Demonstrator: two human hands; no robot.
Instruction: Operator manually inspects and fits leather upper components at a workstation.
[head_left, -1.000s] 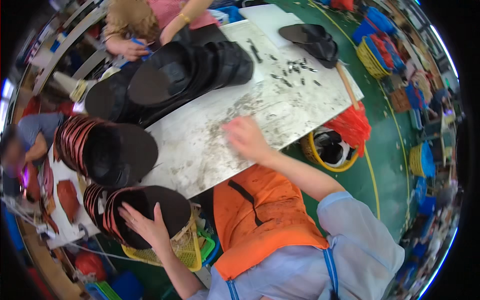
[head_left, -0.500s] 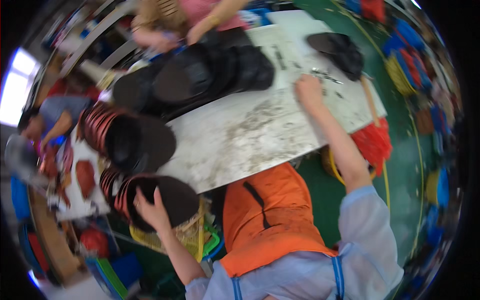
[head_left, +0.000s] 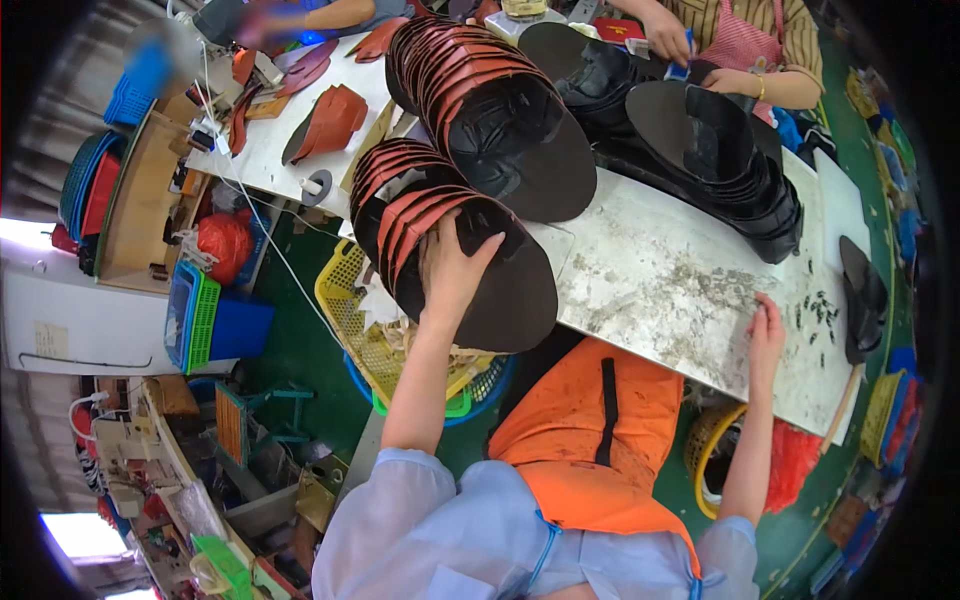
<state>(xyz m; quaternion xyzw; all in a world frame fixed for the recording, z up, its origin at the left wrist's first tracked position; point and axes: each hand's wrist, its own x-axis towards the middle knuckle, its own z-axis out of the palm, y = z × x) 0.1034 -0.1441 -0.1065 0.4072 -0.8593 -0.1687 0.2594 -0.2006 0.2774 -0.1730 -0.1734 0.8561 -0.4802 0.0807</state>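
My left hand (head_left: 452,268) rests in the opening of the front slipper in the nearer nested stack (head_left: 510,290). Its fingers lie against a red-brown strap, with the thumb spread apart over the dark sole. Over the table's near right side, my right hand (head_left: 766,335) has its fingers bent together; whatever they may hold is too small to make out. Several small black pieces (head_left: 818,315) lie scattered to its right. Behind the nearer stack is a second nested stack of red-brown and black slippers (head_left: 530,165).
Black slippers (head_left: 690,140) are stacked across the stained white table (head_left: 640,270). A co-worker's hands (head_left: 668,38) are beyond them. A lone black slipper (head_left: 862,295) lies at the right edge, near a wooden handle (head_left: 842,405). Yellow baskets (head_left: 345,285) stand below the table.
The view has swung, so the table sits farther right. My right hand has drawn back from the small black pieces toward the near edge. My left hand is still at the nearer stack.
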